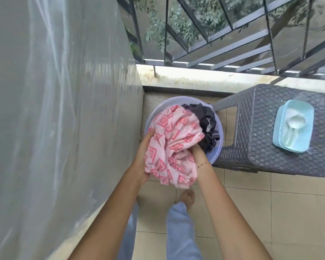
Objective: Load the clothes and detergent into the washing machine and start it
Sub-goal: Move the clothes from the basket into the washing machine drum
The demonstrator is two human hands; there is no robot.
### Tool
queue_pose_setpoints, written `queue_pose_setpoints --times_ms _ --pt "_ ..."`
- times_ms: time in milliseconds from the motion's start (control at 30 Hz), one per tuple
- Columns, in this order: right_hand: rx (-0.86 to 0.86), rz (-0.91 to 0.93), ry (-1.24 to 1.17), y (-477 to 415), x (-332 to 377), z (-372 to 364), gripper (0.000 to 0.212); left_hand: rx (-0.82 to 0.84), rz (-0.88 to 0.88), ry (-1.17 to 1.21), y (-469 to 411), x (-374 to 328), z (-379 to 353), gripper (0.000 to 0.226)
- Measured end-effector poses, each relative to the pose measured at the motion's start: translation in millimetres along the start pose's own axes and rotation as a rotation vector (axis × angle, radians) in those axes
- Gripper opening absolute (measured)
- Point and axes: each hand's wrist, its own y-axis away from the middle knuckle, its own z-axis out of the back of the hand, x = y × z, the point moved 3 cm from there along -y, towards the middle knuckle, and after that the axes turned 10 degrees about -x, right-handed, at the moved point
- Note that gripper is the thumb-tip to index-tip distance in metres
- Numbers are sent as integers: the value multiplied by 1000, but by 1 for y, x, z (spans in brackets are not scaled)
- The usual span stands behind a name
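Left hand (144, 152) fingers curled on the side of the pink patterned cloth (174, 145), right hand (198, 150) buried under it, fingers hidden but gripping too; bundle half out of the lilac basin (219, 132) on the floor, dark clothes (204, 117) behind; soft, light, floppy, likely best scooped from underneath; detergent tub (291, 126) on the wicker stool (251, 132)

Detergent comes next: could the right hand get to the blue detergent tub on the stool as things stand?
Probably, once freed: the right hand is buried in the pink cloth; the detergent tub sits open on the stool, nothing between.
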Motion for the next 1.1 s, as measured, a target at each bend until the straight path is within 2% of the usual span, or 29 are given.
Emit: queue_pose_setpoints --times_ms 67,133,267,333,400,533,600,700,833,967,1033,1100 --pt "111 28 -232 21 16 -2 38 -15 -33 -47 5 0 1 52" --pt "218 76 -317 46 28 -7 47 -87 -46 -81 11 0 2 53" --pt "241 205 -87 84 37 -14 76 -157 -128 -246 45 -11 -13 75" --pt "149 273 -100 105 46 -10 86 -277 -201 -331 66 -24 -22 68" --pt "111 327 -132 129 58 -5 85 -382 -282 -381 90 -42 -33 61" --pt "69 388 -213 174 87 12 58 -465 -412 -279 132 -80 -41 52" --pt "107 403 -265 191 102 16 49 -386 -425 -311 148 -89 -47 58" --pt "152 388 -235 220 121 5 49 -124 -398 -314 189 -98 -67 73" --pt "233 435 -213 266 148 -26 56 41 -517 -323 233 -121 -85 51" --pt "365 482 -167 315 171 -67 61 -47 -652 -386 267 -160 -85 29" --pt "478 498 -98 336 177 -87 58 -103 -699 -429 283 -189 -78 27" --pt "559 523 -52 354 180 -104 57 -91 -670 -394 301 -214 -67 32"
